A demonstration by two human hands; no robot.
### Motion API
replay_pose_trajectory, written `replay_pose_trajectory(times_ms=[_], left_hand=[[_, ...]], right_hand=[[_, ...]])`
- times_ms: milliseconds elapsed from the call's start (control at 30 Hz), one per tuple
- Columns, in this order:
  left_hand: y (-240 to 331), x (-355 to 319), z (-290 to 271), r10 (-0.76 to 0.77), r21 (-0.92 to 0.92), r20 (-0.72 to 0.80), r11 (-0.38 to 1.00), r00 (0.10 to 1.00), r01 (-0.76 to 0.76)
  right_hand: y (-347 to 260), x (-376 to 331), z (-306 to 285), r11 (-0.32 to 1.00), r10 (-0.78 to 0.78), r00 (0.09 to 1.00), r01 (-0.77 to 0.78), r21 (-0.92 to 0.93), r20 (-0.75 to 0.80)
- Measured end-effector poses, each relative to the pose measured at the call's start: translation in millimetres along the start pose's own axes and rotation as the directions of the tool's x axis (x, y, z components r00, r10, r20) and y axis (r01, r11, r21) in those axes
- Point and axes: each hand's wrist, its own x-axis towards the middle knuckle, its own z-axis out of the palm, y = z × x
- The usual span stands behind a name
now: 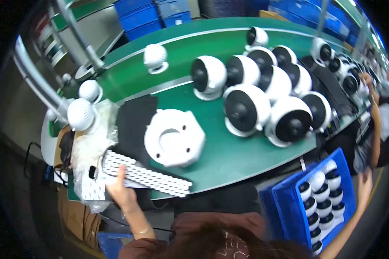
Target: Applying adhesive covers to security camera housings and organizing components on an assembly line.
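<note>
My left hand [123, 192] grips the near edge of a long white sheet [147, 175] covered in rows of small oblong pieces, with the thumb on top. The sheet slants across the table's front left. Beyond it lies a white hexagonal fixture [192, 134] with a round recess and small dark holes. Far out at the right, beyond a blue bin, my right hand [364, 179] is stretched out at the end of a raised forearm. Its fingers are blurred and overlap another person's arm, so what it touches is unclear.
Several round white fans with black fronts [242, 110] crowd the green table [220, 162]. A blue bin [285, 211] holding smaller black-and-white balls stands right. Clear plastic bags [93, 146] and white ball-shaped units [81, 114] lie left. A co-worker's arm [376, 125] reaches in at far right.
</note>
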Motion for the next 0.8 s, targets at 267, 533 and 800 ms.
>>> replay_pose_trajectory(times_ms=[267,533,800], left_hand=[[-22.9,-27.0,-20.7,0.026,0.224,-0.043,0.974,0.999,-0.016],[-42.1,-42.1,-69.7,-0.023,0.462,-0.085,0.885,0.996,0.060],[-54.0,-27.4,-82.7,-0.121,0.564,-0.255,0.788,0.959,0.249]], right_hand=[[-567.1,29.3,121.7,0.485,-0.874,0.446,0.787,0.380,0.191],[-730.0,23.1,322.7,0.836,-0.517,0.673,0.266,0.480,0.528],[-701.8,74.7,272.6,0.478,-0.682,0.273,-0.536,0.696,0.679]])
